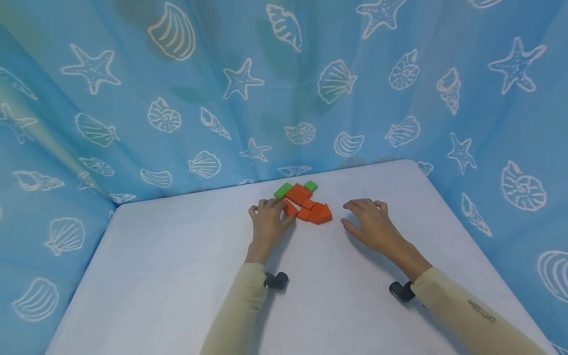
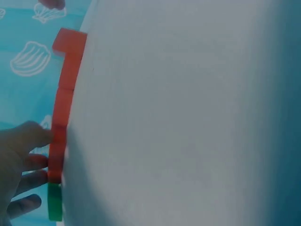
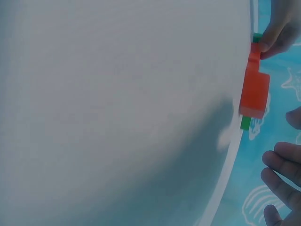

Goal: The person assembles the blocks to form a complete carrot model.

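Observation:
Several orange and green blocks lie together near the table's far edge. My left hand [image 1: 267,224] pinches an orange block [image 1: 290,208] at the group's left side between thumb and fingers; the left wrist view shows the thumb [image 2: 35,135] at a red-orange block's face. Behind it are a large orange block [image 1: 299,194] and two green blocks, one left [image 1: 282,191] and one right [image 1: 311,186]. Small orange blocks [image 1: 303,214] join on toward a pointed orange block [image 1: 320,213]. To the right of that, my right hand [image 1: 372,227] hovers with fingers loosely bent, holding nothing.
A white-covered table [image 1: 177,276] carries the blocks. Blue curtains [image 1: 284,98] with white shells and starfish hang along the back and both sides. Dark wrist cameras sit at the left cuff [image 1: 276,280] and right cuff [image 1: 401,292].

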`<state>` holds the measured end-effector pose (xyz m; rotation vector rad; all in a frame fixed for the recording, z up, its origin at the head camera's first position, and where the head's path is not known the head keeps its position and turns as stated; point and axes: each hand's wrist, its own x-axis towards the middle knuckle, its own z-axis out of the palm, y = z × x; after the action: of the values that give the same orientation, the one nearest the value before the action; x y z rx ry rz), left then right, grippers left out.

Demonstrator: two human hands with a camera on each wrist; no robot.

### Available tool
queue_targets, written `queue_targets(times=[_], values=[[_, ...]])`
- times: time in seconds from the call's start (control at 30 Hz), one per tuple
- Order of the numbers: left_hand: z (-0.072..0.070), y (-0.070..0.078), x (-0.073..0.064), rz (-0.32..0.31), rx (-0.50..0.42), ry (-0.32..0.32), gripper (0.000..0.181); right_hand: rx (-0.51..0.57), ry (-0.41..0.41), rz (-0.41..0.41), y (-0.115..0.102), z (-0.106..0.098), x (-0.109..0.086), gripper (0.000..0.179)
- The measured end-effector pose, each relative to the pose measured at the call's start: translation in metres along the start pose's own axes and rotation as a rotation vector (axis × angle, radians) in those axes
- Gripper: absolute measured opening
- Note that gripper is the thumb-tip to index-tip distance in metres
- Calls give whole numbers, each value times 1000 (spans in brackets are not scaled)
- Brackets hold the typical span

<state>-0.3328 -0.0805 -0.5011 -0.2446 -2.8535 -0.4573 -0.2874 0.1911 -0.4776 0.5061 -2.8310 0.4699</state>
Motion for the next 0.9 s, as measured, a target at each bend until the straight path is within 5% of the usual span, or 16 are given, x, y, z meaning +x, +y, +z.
queue_targets(times=[0.53,0.9], values=[[-18,-28,-58,104,-160,-29,37,33,-68,11,-22,9,23,47],[-17,-44,-108,207,-311,-12,36,31,-75,-21,-35,15,35,55]])
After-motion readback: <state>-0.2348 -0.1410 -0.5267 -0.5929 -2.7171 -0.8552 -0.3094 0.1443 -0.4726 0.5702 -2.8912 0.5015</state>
